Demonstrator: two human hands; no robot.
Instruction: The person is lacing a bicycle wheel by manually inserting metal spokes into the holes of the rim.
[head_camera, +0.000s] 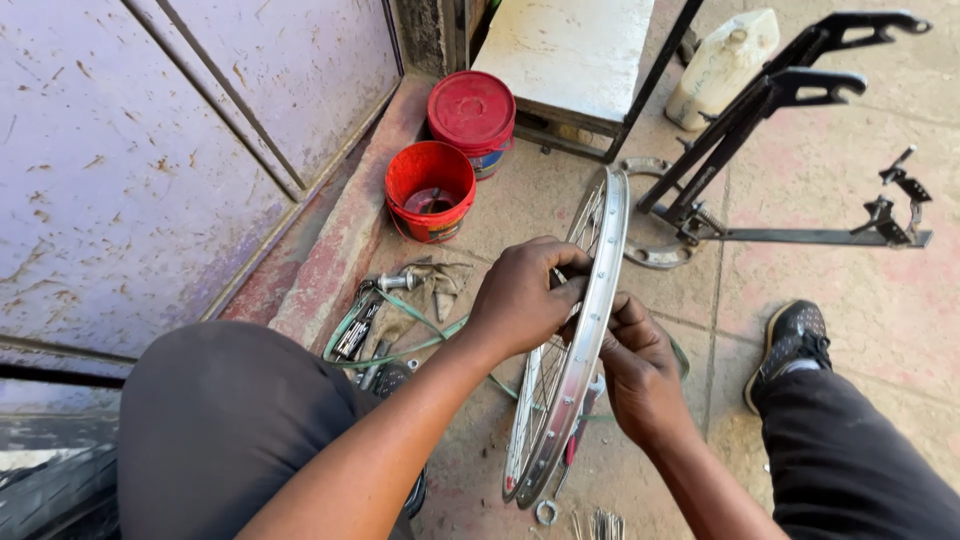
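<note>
Left hand (522, 298): fingers pinched on a spoke at the rim's inner side.
Right hand (640, 372): fingers pressed against the rim's outer face.
Bicycle rim (585, 320): upright on edge between the knees, on the paved floor (850, 300).
Progress: many spokes fitted; loose spokes (598, 524) remain, so lacing looks unfinished.
Nearby: red buckets (432, 190), black frame stand (760, 130).
</note>
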